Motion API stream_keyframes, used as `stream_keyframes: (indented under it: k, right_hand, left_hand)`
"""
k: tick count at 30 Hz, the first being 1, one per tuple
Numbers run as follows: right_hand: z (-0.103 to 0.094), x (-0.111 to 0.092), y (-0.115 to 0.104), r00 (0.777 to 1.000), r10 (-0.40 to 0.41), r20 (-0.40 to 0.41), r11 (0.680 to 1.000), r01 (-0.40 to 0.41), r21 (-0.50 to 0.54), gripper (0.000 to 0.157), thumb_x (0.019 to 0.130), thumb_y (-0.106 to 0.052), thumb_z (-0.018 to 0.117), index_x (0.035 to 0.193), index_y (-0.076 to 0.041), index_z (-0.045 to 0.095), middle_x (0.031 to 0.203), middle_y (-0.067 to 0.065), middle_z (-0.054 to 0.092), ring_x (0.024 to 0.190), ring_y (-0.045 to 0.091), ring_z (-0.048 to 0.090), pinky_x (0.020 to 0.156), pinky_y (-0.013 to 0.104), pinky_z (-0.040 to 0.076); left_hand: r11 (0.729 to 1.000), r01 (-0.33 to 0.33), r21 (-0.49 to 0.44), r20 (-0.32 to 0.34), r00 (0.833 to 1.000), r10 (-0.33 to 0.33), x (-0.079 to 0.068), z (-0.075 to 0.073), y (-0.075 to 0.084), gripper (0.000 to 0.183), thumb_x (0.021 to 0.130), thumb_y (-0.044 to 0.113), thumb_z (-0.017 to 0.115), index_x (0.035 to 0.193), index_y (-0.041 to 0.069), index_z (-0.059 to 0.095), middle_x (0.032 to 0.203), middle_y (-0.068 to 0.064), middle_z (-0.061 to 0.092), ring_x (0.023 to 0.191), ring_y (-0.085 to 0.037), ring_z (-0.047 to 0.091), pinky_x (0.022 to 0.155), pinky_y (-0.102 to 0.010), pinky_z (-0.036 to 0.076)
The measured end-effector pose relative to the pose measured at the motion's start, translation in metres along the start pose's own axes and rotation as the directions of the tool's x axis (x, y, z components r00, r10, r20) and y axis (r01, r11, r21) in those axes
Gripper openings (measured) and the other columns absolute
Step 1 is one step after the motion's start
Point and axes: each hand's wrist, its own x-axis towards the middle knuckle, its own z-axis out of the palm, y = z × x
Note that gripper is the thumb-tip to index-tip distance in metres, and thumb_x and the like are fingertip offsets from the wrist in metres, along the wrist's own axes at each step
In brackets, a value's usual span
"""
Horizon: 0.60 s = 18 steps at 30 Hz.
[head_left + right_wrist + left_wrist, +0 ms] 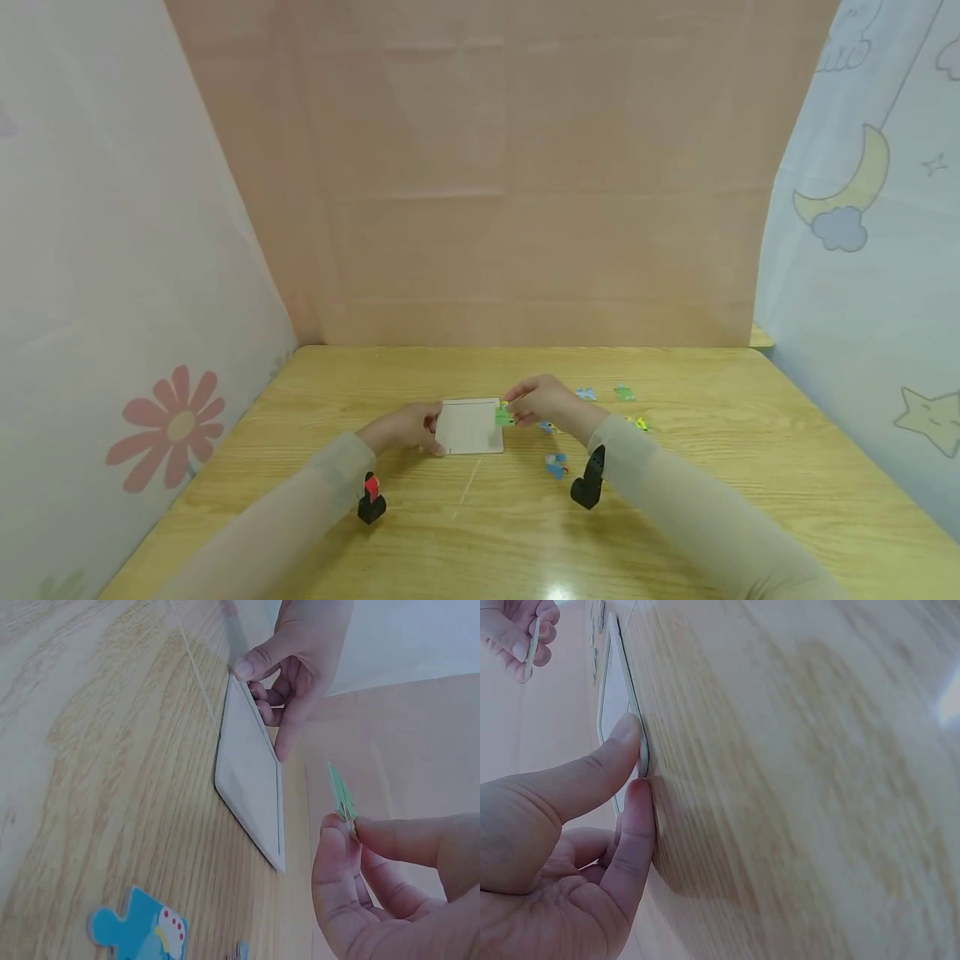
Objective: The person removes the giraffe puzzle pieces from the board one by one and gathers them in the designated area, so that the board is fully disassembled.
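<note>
A square white puzzle tray (467, 429) with a low raised rim lies on the wooden table. At its left edge my left hand (405, 427) grips the rim, thumb on top and a finger against the side, as the left wrist view shows close up. My right hand (546, 400) pinches a green jigsaw piece (341, 791) between thumb and fingers. That piece is raised above the table and overlaps the tray's right edge in the head view. The tray's inside shows plain white, with no pieces in it.
Right of the tray lie several loose jigsaw pieces: a blue one (557, 465) nearest, a light blue one (586, 393), a green one (624, 392) and a yellow one (640, 423). Another blue piece (547, 427) sits beneath the right hand. A pinkish-brown sheet (502, 208) hangs behind the table.
</note>
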Motion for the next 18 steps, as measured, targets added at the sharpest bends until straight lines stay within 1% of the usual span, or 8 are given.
stream_keyframes:
  k: [3, 5, 7, 10, 11, 13, 18]
  right_hand:
    - [-0.007, -0.003, 0.003, 1.0, 0.004, 0.015, 1.0, -0.004, 0.021, 0.029, 0.091, -0.001, 0.063, 0.118, 0.01, 0.059, 0.084, 0.007, 0.064, 0.073, 0.018, 0.065, 0.082, 0.039, 0.058]
    - [-0.012, -0.005, 0.007, 1.0, 0.009, 0.028, 0.999, -0.01, 0.04, 0.029, 0.091, -0.002, 0.063, 0.117, 0.009, 0.059, 0.086, 0.007, 0.063, 0.074, 0.018, 0.065, 0.081, 0.036, 0.059]
    - [-0.017, -0.009, 0.011, 0.999, 0.017, 0.042, 0.998, -0.019, 0.063, 0.028, 0.091, -0.003, 0.063, 0.116, 0.008, 0.059, 0.089, 0.007, 0.063, 0.074, 0.018, 0.065, 0.079, 0.034, 0.059]
    - [-0.025, -0.017, 0.016, 0.998, 0.026, 0.061, 0.995, -0.031, 0.097, 0.027, 0.091, -0.001, 0.063, 0.115, 0.008, 0.059, 0.089, 0.007, 0.061, 0.073, 0.015, 0.063, 0.079, 0.032, 0.059]
    - [-0.028, -0.021, 0.016, 0.998, 0.022, 0.066, 0.995, -0.029, 0.099, 0.027, 0.091, -0.001, 0.063, 0.115, 0.009, 0.058, 0.089, 0.007, 0.061, 0.073, 0.015, 0.063, 0.079, 0.033, 0.059]
    - [-0.035, -0.029, 0.018, 0.998, 0.021, 0.054, 0.994, -0.027, 0.108, 0.027, 0.09, 0.0, 0.063, 0.115, 0.01, 0.058, 0.086, 0.006, 0.062, 0.072, 0.014, 0.063, 0.079, 0.034, 0.059]
    - [-0.06, -0.046, 0.025, 0.999, 0.03, 0.021, 0.994, -0.032, 0.105, 0.029, 0.091, -0.001, 0.061, 0.117, 0.011, 0.057, 0.085, 0.004, 0.062, 0.072, 0.013, 0.064, 0.076, 0.03, 0.059]
  left_hand:
    - [1.0, -0.006, 0.008, 0.007, 1.0, 0.005, 0.001, 0.0, 0.0, 0.09, 0.078, 0.01, 0.08, 0.15, -0.003, 0.028, 0.084, -0.004, 0.044, 0.074, -0.016, 0.041, 0.06, -0.025, 0.034]
    - [1.0, -0.005, 0.012, 0.007, 1.0, 0.005, 0.001, 0.0, 0.0, 0.085, 0.078, 0.011, 0.08, 0.148, -0.002, 0.034, 0.084, -0.004, 0.044, 0.074, -0.016, 0.042, 0.061, -0.025, 0.034]
    - [1.0, -0.007, 0.011, 0.005, 1.0, 0.007, 0.0, 0.0, -0.001, 0.085, 0.078, 0.011, 0.08, 0.147, -0.003, 0.034, 0.085, -0.005, 0.044, 0.075, -0.016, 0.042, 0.061, -0.025, 0.034]
    - [1.0, 0.002, -0.003, 0.011, 1.0, -0.002, -0.001, -0.001, -0.004, 0.086, 0.079, 0.01, 0.08, 0.149, -0.003, 0.031, 0.086, -0.004, 0.044, 0.076, -0.016, 0.042, 0.061, -0.024, 0.035]
    - [1.0, 0.003, -0.01, 0.013, 1.0, -0.003, -0.001, -0.001, -0.005, 0.089, 0.079, 0.01, 0.08, 0.15, -0.003, 0.028, 0.086, -0.004, 0.044, 0.077, -0.016, 0.042, 0.061, -0.024, 0.034]
    - [1.0, -0.004, -0.015, 0.014, 1.0, 0.004, -0.002, -0.002, -0.006, 0.089, 0.079, 0.009, 0.08, 0.15, -0.004, 0.028, 0.087, -0.005, 0.044, 0.078, -0.017, 0.042, 0.061, -0.024, 0.034]
    - [1.0, -0.015, -0.014, 0.019, 1.0, 0.015, -0.001, -0.002, -0.002, 0.089, 0.079, 0.01, 0.08, 0.15, -0.004, 0.028, 0.088, -0.005, 0.046, 0.079, -0.017, 0.043, 0.062, -0.026, 0.035]
